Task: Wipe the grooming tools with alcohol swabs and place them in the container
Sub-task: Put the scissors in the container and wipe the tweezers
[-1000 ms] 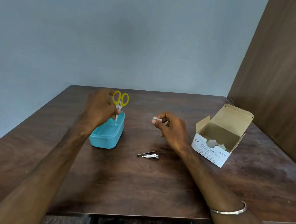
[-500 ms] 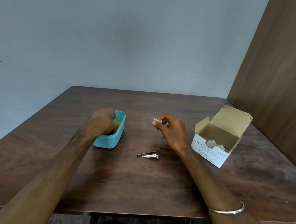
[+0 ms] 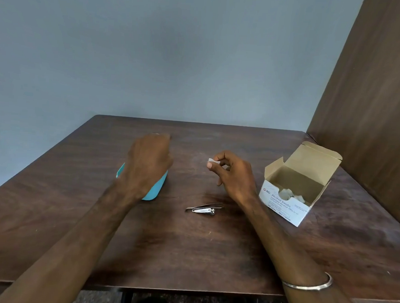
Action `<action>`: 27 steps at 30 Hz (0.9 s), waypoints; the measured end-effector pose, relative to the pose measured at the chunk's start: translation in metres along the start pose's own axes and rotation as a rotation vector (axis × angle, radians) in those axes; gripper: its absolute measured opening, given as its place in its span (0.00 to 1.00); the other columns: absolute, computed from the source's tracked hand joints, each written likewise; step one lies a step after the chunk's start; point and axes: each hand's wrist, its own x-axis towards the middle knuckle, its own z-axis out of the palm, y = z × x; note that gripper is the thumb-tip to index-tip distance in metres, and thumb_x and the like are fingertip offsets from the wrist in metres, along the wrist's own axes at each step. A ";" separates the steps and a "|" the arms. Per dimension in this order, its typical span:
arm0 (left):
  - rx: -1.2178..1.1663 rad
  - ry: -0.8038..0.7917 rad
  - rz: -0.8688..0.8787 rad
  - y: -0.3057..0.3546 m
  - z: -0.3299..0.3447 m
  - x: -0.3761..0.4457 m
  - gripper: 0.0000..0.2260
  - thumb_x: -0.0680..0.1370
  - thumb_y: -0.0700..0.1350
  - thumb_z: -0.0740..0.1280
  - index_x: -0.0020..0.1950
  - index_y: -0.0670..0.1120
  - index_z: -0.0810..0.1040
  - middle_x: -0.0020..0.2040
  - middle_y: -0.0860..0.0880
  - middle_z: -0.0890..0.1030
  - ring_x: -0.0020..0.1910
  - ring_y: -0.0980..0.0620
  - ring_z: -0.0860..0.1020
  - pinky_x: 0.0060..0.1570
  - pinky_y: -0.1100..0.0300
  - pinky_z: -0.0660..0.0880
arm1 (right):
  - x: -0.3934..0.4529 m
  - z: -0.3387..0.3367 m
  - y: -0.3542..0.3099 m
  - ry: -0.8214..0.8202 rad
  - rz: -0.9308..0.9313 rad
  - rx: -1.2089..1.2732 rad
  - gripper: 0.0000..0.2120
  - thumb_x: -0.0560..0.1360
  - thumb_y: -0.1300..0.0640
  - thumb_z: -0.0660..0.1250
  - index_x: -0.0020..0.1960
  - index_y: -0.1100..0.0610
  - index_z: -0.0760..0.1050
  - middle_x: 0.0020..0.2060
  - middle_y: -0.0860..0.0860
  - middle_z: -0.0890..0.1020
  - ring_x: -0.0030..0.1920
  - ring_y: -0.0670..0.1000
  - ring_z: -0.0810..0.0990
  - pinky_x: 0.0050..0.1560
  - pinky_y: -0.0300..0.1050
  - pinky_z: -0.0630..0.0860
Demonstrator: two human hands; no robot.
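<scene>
Head view. The left hand (image 3: 147, 162) hovered over the blue container (image 3: 158, 188), blurred, fingers loosely curled with nothing visible in them; it hid most of the container, so the contents could not be read. The right hand (image 3: 234, 174) was raised above the bench (image 3: 188, 256), pinching one small white swab (image 3: 211, 160) between thumb and forefinger. One metal nail clipper (image 3: 203, 209) lay flat on the bench between the two forearms, nearer the right, apart from both hands and outside the container. One open cardboard swab box (image 3: 295, 187) stood well to the right, flap up, with white swabs bunched in its near corner; their number could not be counted. One metal bangle (image 3: 308, 284) sat on the right wrist. A brown panel (image 3: 373, 103) stood behind the box.
</scene>
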 end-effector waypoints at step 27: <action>-0.210 -0.556 0.359 0.060 0.038 -0.018 0.04 0.77 0.47 0.71 0.47 0.51 0.86 0.46 0.56 0.85 0.46 0.56 0.80 0.52 0.57 0.77 | 0.003 -0.001 0.004 0.034 0.000 0.004 0.04 0.75 0.48 0.74 0.45 0.41 0.80 0.41 0.37 0.82 0.26 0.45 0.82 0.38 0.47 0.80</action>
